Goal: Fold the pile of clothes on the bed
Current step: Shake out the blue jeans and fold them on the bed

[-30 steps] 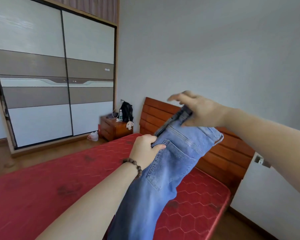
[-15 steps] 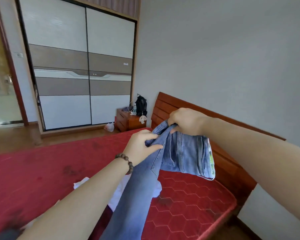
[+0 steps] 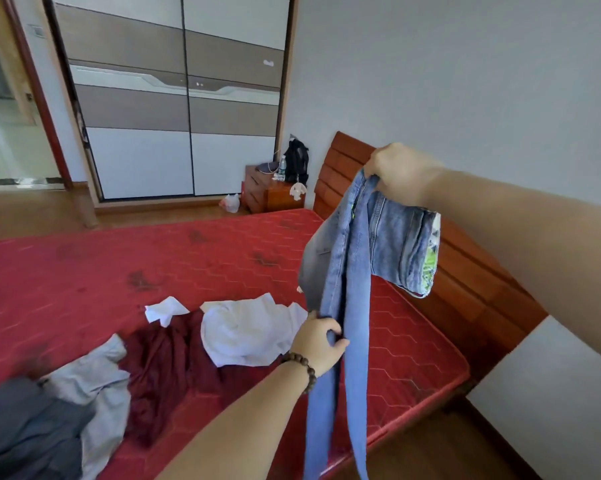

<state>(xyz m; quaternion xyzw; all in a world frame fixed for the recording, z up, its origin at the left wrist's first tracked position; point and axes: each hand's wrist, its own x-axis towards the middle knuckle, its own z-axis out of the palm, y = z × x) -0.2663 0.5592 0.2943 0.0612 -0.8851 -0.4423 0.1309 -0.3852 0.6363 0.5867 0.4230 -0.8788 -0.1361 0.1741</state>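
Right hand [image 3: 401, 173] up high near the headboard [image 3: 465, 271], fingers curled round the waistband end of the jeans [image 3: 344, 271]; left hand [image 3: 321, 344] lower, beaded bracelet [image 3: 300, 367] on wrist, pinching the leg fabric partway down. Jeans hang in the air between the hands over the right part of the bed [image 3: 119, 265], long axis near vertical, waist up, legs running down past the left hand and out of the bottom edge; hems not visible. One part of the waist flops right with a light lining showing. Left hand is the nearer one to the free legs, so likely it does the next gather or fold-up. Rest of pile lies left of and below the hands on the bed: white garment [image 3: 247, 330], dark red garment [image 3: 167, 368], light grey garment [image 3: 94, 386], dark grey garment [image 3: 22, 431]. Beyond: nightstand [image 3: 267, 197], wardrobe [image 3: 174, 98].
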